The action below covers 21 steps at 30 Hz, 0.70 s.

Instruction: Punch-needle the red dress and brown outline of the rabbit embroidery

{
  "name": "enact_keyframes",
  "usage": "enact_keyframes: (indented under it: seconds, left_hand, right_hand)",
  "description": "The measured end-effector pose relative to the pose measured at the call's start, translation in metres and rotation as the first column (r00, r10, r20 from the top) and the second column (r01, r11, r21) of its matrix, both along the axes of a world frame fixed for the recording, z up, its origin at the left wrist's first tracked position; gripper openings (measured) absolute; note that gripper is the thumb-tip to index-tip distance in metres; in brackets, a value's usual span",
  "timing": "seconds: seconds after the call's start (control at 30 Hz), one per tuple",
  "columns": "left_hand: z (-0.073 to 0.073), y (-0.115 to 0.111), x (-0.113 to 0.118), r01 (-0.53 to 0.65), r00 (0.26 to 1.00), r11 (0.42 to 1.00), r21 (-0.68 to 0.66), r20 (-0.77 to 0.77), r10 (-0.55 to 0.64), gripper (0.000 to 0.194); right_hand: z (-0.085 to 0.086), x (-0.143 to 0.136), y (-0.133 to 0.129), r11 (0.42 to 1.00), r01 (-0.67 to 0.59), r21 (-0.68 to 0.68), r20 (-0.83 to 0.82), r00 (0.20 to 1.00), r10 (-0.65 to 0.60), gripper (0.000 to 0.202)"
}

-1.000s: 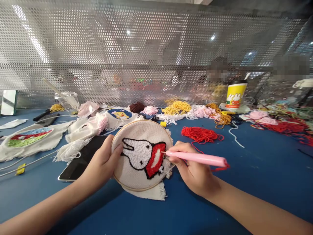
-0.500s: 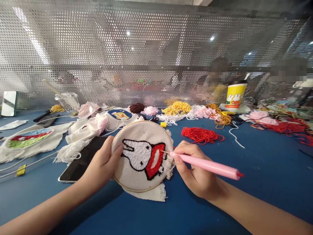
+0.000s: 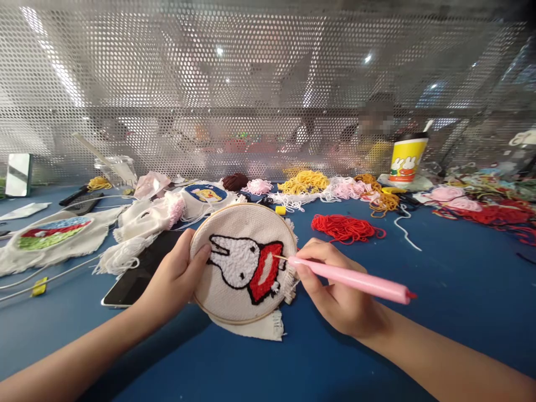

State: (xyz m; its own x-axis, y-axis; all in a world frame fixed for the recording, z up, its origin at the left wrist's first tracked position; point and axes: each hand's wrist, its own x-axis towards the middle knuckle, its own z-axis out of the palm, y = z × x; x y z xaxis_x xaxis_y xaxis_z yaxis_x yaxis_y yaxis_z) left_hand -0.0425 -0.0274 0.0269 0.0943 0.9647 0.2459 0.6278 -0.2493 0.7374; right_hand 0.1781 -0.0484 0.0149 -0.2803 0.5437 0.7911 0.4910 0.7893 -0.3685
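My left hand (image 3: pixel 178 273) grips the left edge of a round embroidery hoop (image 3: pixel 232 320), its thumb on the front of the cream cloth. On that cloth a white rabbit figure (image 3: pixel 238 262) with black outlines lies sideways, and its red dress (image 3: pixel 260 286) has a bare pale patch. Between the thumb and fingers of my right hand (image 3: pixel 339 290) is a pink punch needle pen (image 3: pixel 355 279). Its thin metal tip meets the upper part of the red area. Red yarn sticks out of the pen's back end. Fringed cloth hangs below the hoop.
A red yarn bundle (image 3: pixel 347 228) lies behind my right hand. A black phone (image 3: pixel 129 287) is beside my left forearm. Farther back are yellow yarn (image 3: pixel 304 183), a yellow cup (image 3: pixel 407 159), other stitched cloths (image 3: pixel 54 234) and a perforated metal screen (image 3: pixel 259 72).
The needle tip sits slightly farther left on the red area. The hoop and both hands appear a little higher in view, with a slight shift of the camera. Both grips are the same.
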Motion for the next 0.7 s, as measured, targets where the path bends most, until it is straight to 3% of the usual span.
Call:
enact_keyframes:
  seconds: [0.3, 0.57, 0.7]
  left_hand:
    - [0.001, -0.001, -0.001, 0.016, 1.000, 1.000, -0.005, 0.011, -0.016, 0.023]
    - [0.001, -0.001, -0.001, 0.035, 0.999, 0.999, 0.029, 0.014, -0.035, 0.023]
    - [0.000, 0.000, -0.002, 0.039, 0.999, 0.999, 0.013, 0.028, -0.040, 0.022]
  right_hand:
    - [-0.007, 0.003, 0.010, 0.992, -0.056, -0.109, -0.128, 0.991, 0.042, 0.004]
    - [-0.005, 0.003, 0.011, 0.951, -0.054, -0.305, -0.252, 0.967, -0.026, 0.011]
    - [-0.002, 0.005, 0.012, 0.947, -0.052, -0.316, -0.252, 0.967, -0.031, 0.010]
